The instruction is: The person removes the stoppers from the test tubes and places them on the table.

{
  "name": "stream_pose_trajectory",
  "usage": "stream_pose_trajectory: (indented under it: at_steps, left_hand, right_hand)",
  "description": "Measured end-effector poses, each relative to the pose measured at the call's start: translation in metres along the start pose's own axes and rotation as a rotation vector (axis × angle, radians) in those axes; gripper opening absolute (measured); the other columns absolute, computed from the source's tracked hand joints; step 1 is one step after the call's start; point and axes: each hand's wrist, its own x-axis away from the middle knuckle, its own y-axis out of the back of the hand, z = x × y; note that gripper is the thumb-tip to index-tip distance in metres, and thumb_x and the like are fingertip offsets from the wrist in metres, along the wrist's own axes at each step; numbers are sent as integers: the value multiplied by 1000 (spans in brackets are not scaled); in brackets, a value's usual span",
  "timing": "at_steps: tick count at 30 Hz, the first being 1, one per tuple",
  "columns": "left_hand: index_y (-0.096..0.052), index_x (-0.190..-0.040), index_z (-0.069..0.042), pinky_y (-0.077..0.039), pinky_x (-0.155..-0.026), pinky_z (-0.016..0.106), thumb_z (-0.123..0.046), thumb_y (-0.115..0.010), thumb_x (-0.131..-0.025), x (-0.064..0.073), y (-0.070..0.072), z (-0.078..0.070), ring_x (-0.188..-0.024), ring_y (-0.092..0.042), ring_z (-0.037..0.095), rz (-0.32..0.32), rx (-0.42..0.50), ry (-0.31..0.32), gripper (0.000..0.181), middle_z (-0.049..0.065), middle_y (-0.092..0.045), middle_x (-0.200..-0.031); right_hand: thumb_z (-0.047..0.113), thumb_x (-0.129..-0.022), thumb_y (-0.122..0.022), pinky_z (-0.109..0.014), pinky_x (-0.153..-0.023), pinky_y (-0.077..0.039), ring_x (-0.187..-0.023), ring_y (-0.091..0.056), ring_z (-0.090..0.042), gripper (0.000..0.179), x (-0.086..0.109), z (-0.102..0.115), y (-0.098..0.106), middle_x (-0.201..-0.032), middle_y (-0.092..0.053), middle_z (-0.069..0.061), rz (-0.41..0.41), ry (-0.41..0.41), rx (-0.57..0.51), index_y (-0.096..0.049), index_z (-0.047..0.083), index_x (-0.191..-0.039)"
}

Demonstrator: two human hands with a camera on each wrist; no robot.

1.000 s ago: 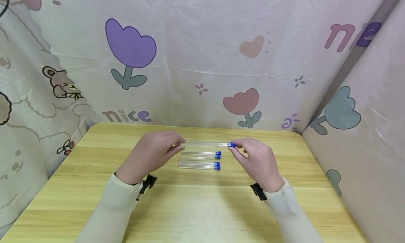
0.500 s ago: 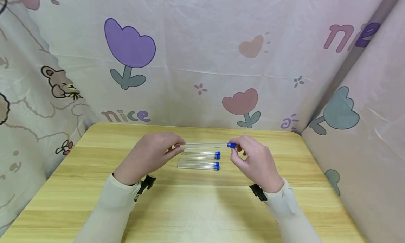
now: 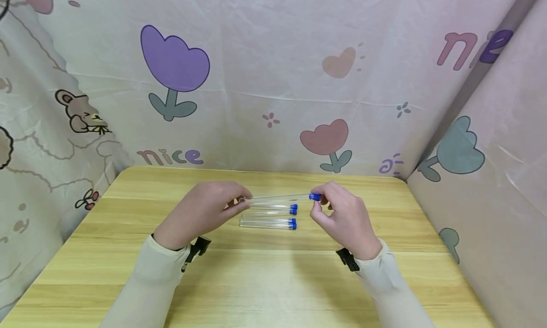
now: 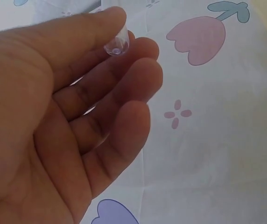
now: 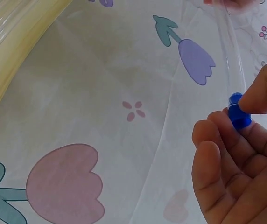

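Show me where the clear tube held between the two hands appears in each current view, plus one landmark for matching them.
Head: the clear tube is slightly below centre, between the left hand and right hand.
Left wrist: only its rounded end is plain, upper middle, in the left hand's pinch.
Right wrist: upper right, extending upward from the blue cap.
Shared landmark: the printed pink tulip.
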Motion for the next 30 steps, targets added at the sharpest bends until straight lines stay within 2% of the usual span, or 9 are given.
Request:
stream_pose_trajectory:
  at_steps: [5,11,13,18,30]
  left_hand:
    - [-78,-105,-17,-55,-67,23,-24,-74,-97,0,0,0,-74,-63,0,-20,-6,-12,11,-11,-73,-93]
    - [-77,-106,-17,-52,-61,24,-25,-74,-97,0,1,0,-70,-63,3,-128,-52,25,12,-9,-74,-92]
    - [-76,-106,-17,-52,-61,24,-25,-74,-97,1,2,0,-70,-63,4,-142,-54,31,12,-9,-74,-92]
    - [-76,-106,-18,-54,-62,24,-24,-73,-97,0,2,-1,-71,-64,4,-138,-48,20,11,-9,-74,-94]
    - [-76,-105,-18,-54,-63,23,-24,-79,-92,1,2,0,-72,-65,3,-124,-42,28,15,-10,-75,-95]
  right_hand:
    - [6,-84,-60,-25,-56,-54,-71,-62,-8,16,0,0,0,-84,-67,3,4,-2,-3,-70,10,-97]
    - [4,-88,-67,-29,-59,-57,-72,-62,-12,19,0,0,0,-87,-67,2,50,-24,-74,-71,7,-107]
    - [3,-89,-71,-30,-59,-58,-72,-62,-13,22,0,1,0,-89,-67,0,59,-33,-97,-70,6,-110]
    - [4,-89,-79,-28,-61,-57,-74,-62,-10,21,0,2,1,-88,-67,2,49,-39,-88,-69,7,-108]
    - [10,-89,-82,-25,-62,-57,-74,-61,-8,19,-1,4,2,-87,-67,5,63,-66,-65,-72,9,-105]
